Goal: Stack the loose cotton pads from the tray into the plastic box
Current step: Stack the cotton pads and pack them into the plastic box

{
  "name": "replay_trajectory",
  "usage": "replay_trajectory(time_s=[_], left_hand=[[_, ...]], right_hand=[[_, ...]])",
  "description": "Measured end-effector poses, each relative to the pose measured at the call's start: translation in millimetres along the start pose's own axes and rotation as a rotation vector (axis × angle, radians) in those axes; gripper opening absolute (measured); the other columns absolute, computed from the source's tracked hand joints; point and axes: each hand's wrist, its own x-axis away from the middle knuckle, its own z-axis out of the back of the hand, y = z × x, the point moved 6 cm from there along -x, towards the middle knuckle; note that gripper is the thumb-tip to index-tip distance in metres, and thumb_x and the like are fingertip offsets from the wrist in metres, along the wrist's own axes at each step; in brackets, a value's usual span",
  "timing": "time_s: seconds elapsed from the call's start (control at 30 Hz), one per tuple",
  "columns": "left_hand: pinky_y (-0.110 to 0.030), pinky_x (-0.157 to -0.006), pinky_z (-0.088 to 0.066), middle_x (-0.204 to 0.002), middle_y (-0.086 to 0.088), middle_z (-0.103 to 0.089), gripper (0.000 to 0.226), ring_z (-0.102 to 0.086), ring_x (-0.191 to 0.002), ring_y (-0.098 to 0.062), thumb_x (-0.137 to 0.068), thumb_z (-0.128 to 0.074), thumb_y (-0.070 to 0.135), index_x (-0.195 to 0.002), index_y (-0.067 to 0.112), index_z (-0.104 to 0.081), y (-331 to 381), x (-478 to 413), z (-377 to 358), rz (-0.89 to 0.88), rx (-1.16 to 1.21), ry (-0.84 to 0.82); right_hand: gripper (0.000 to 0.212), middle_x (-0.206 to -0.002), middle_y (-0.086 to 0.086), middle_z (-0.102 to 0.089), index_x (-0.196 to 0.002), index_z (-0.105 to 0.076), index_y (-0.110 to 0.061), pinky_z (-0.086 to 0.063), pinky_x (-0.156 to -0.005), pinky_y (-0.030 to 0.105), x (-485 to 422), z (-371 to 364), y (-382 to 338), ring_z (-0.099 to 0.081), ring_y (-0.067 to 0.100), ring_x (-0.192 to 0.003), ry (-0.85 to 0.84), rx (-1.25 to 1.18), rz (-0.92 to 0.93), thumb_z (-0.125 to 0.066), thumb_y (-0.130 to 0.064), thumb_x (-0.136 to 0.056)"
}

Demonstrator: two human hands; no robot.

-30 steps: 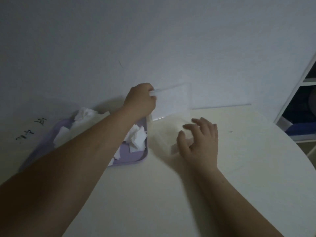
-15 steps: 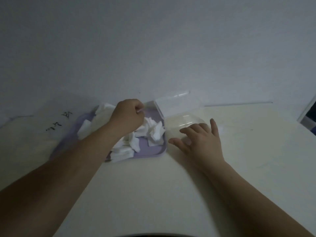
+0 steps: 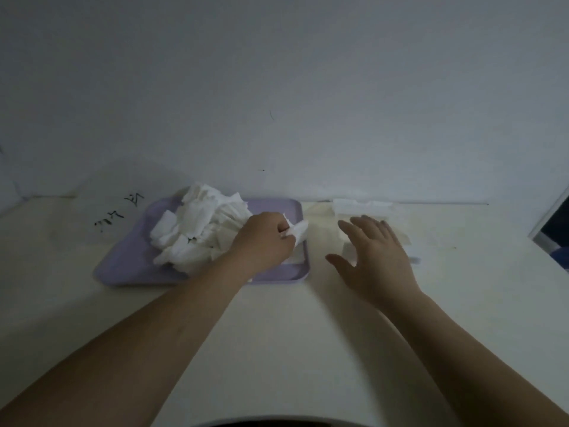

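Note:
A lilac tray [image 3: 123, 266] at the table's left holds a loose pile of white cotton pads [image 3: 203, 223]. My left hand [image 3: 261, 241] is over the tray's right side and pinches one white pad [image 3: 300, 231] between thumb and fingers. Just right of the tray stands the clear plastic box [image 3: 400, 237], hard to make out against the table. Its lid [image 3: 363, 206] lies folded back toward the wall. My right hand [image 3: 375, 254] hovers over the box with fingers spread and holds nothing.
The pale table runs back to a white wall. Black handwriting [image 3: 118, 215] marks the table left of the tray. A shelf unit [image 3: 554, 229] with dark compartments stands at the right edge.
My left hand has let go of the box lid, which now lies folded back, and has moved onto the tray and pinched a pad. My right hand stays spread at the box.

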Motion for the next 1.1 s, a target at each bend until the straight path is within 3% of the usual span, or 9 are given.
replay_trajectory(time_s=[0.1, 0.17, 0.27, 0.4, 0.6, 0.77, 0.87, 1.03, 1.1], left_hand=[[-0.033, -0.062, -0.056, -0.078, -0.006, -0.073, 0.006, -0.069, -0.071, -0.026, -0.089, -0.072, 0.017, -0.083, 0.019, -0.07, -2, 9, 18, 0.005, 0.306, -0.014], [-0.037, -0.061, -0.058, -0.085, -0.014, -0.076, 0.007, -0.07, -0.068, -0.02, -0.091, -0.074, 0.013, -0.091, 0.02, -0.074, -5, 19, 24, 0.028, 0.495, -0.086], [-0.04, -0.064, -0.058, -0.09, -0.016, -0.076, 0.013, -0.067, -0.067, -0.014, -0.094, -0.074, 0.011, -0.103, 0.02, -0.075, -9, 25, 22, 0.05, 0.651, -0.134], [-0.029, -0.061, -0.054, -0.096, -0.008, -0.079, 0.025, -0.069, -0.07, -0.013, -0.093, -0.073, 0.003, -0.115, 0.015, -0.071, -19, 23, 15, 0.09, 0.839, -0.073], [-0.018, -0.06, -0.052, -0.095, -0.007, -0.079, 0.02, -0.07, -0.07, -0.007, -0.093, -0.071, -0.002, -0.109, 0.01, -0.074, -28, 8, -2, 0.099, 0.874, 0.041], [-0.035, -0.067, -0.059, -0.093, -0.005, -0.078, 0.021, -0.071, -0.082, -0.02, -0.105, -0.059, 0.019, -0.105, 0.015, -0.079, -33, 5, -13, 0.181, 0.979, 0.027], [-0.029, -0.057, -0.051, -0.077, -0.004, -0.071, 0.023, -0.063, -0.069, -0.016, -0.106, -0.056, 0.012, -0.097, 0.008, -0.077, -30, 10, -15, 0.211, 1.062, -0.046], [-0.031, -0.062, -0.052, -0.084, -0.009, -0.073, 0.023, -0.067, -0.076, -0.019, -0.104, -0.057, 0.009, -0.092, 0.012, -0.076, -27, 17, -15, 0.204, 1.171, -0.119], [-0.031, -0.059, -0.051, -0.088, -0.014, -0.072, 0.021, -0.065, -0.08, -0.025, -0.104, -0.057, 0.009, -0.093, 0.01, -0.076, -28, 17, -15, 0.213, 1.192, -0.116]], right_hand=[[0.054, -0.136, -0.003, -0.064, -0.14, -0.061, -0.021, -0.053, -0.097, 0.031, -8, 19, -17, -0.061, 0.015, -0.124, 0.081, -0.427, -0.064, -0.079, -0.03, -0.089], [0.05, -0.123, -0.007, -0.07, -0.137, -0.062, -0.025, -0.057, -0.086, 0.026, -21, 15, -29, -0.068, 0.007, -0.109, -0.04, -0.763, -0.231, -0.08, -0.023, -0.09], [0.027, -0.102, 0.013, -0.077, -0.12, -0.071, -0.016, -0.062, -0.071, 0.037, -36, -4, -47, -0.075, 0.021, -0.086, -0.235, -1.225, -0.391, -0.075, -0.009, -0.094], [0.012, -0.091, 0.017, -0.075, -0.107, -0.071, 0.001, -0.061, -0.063, 0.035, -32, -30, -46, -0.073, 0.029, -0.08, -0.224, -1.531, -0.528, -0.068, 0.0, -0.096], [0.023, -0.098, 0.021, -0.073, -0.121, -0.069, -0.002, -0.062, -0.067, 0.036, -28, -53, -34, -0.072, 0.029, -0.079, -0.133, -1.562, -0.615, -0.066, 0.0, -0.097], [0.014, -0.098, 0.02, -0.077, -0.109, -0.074, 0.001, -0.062, -0.07, 0.039, -29, -52, -35, -0.075, 0.03, -0.086, -0.116, -1.518, -0.564, -0.065, -0.006, -0.1], [0.013, -0.096, 0.019, -0.078, -0.108, -0.075, -0.002, -0.062, -0.068, 0.039, -26, -53, -35, -0.075, 0.03, -0.084, -0.118, -1.5, -0.549, -0.067, -0.007, -0.099], [0.01, -0.092, 0.014, -0.076, -0.105, -0.073, -0.003, -0.06, -0.063, 0.036, -24, -51, -36, -0.071, 0.025, -0.082, -0.117, -1.508, -0.531, -0.066, -0.005, -0.098], [0.008, -0.092, 0.013, -0.074, -0.1, -0.072, -0.005, -0.062, -0.069, 0.043, -23, -51, -38, -0.069, 0.025, -0.083, -0.114, -1.514, -0.524, -0.064, -0.005, -0.099]])
